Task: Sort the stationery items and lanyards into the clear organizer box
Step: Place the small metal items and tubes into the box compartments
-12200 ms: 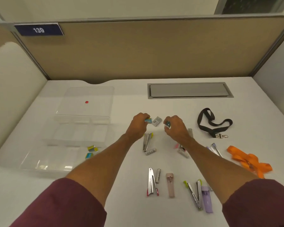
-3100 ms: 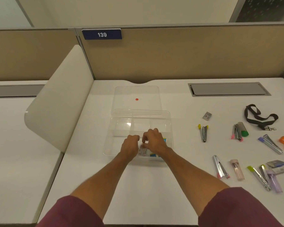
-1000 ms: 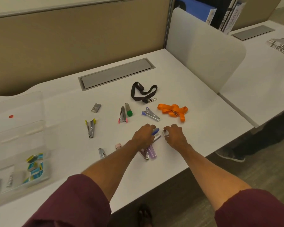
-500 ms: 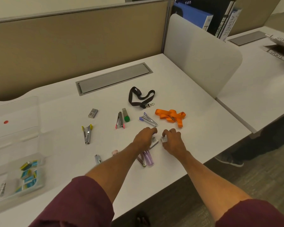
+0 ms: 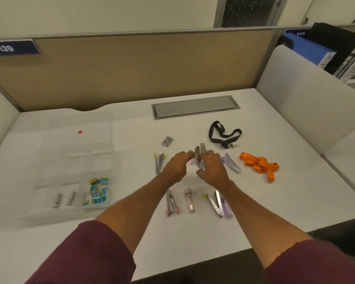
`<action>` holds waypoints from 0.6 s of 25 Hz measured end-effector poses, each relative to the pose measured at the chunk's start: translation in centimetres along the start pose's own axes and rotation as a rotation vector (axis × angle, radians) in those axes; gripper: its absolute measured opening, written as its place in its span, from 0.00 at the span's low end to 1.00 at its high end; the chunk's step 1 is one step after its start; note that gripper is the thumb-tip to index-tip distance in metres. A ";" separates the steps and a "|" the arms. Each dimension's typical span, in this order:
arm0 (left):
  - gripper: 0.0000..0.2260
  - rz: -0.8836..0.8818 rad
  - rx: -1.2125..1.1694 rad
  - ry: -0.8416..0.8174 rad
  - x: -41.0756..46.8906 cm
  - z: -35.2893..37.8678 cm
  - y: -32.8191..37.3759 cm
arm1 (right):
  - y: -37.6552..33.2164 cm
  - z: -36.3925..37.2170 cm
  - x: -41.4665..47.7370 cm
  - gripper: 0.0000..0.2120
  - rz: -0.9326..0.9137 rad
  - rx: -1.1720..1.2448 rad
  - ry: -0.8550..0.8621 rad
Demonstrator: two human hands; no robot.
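On desk (image 5: 135, 171) | left hand (image 5: 176, 169) grip curled, contents unclear | right hand (image 5: 211, 170) grip pinches small grey item (image 5: 200, 165)

Pretty standard cubicle here: white desk (image 5: 275, 201) backed by a tan fabric partition (image 5: 131, 68), with a blue plate (image 5: 12, 49) reading 139 at its left end. A grey cable flap (image 5: 196, 107) sits flush in the desk near the back. There's a rounded white divider (image 5: 305, 95) on the right, and binders (image 5: 326, 54) stand behind it. Cream wall (image 5: 111, 13) above, dark floor (image 5: 346, 238) at the lower right. Light is soft and even.
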State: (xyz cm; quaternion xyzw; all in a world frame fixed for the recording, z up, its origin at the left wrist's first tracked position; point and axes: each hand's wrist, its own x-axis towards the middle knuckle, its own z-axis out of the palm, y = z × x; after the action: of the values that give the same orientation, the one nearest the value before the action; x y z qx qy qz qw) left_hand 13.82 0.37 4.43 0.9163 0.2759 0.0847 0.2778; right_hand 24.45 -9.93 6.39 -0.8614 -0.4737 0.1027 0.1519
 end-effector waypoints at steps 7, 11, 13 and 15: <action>0.16 -0.181 0.004 0.096 -8.0 -10.3 -9.6 | -15.6 3.3 0.9 0.15 -0.200 0.084 -0.014; 0.18 -0.282 -0.010 0.142 -13.0 -15.0 -15.4 | -24.1 5.9 0.6 0.16 -0.275 0.143 -0.068; 0.18 -0.320 -0.025 0.163 -15.5 -17.1 -18.3 | -28.4 7.3 0.3 0.16 -0.328 0.172 -0.114; 0.18 -0.362 -0.036 0.196 -17.8 -19.0 -21.1 | -32.3 8.7 -0.1 0.16 -0.366 0.188 -0.157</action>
State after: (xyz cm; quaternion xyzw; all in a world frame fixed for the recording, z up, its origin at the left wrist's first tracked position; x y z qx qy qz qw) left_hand -16.60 13.93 8.43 0.8340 0.4602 0.1272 0.2767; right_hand -3.71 7.74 9.89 -0.7325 -0.6208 0.1840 0.2104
